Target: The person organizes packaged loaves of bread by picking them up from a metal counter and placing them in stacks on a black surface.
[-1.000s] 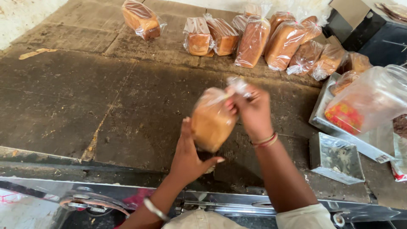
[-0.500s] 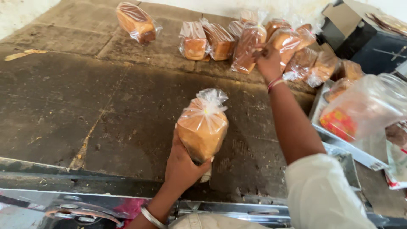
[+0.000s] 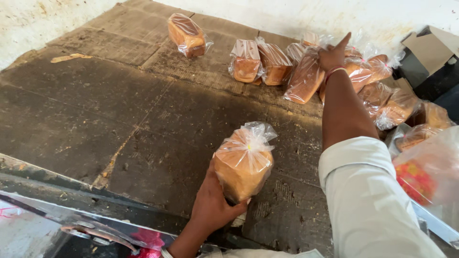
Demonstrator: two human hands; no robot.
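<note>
Two hands busy | left hand (image 3: 213, 205) gripping bagged loaf (image 3: 243, 162) upright, near cardboard (image 3: 95, 110) front edge | right hand (image 3: 333, 53) fingers extended, touching loaf pile (image 3: 306, 79) at cardboard's far side | risk: one-handed grip slips, loaf topples off front edge.

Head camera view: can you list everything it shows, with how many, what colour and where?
Bagged loaf in hand: one, golden brown, clear bag tied at the top, upright near the front edge.
Other bagged loaves: roughly a dozen, brown, in a cluster along the far side and right; exact count unclear where they overlap.
Lone bagged loaf: one, brown, far left of that cluster.
Cardboard sheets: dark brown, stained, covering the work surface.
Plastic bag with red and orange contents: one, clear, right edge.
Cardboard box: one, brown, top right corner.
Left hand: grips the near loaf from below.
Right hand: white sleeve, red band at the wrist, reaching into the far cluster.
</note>
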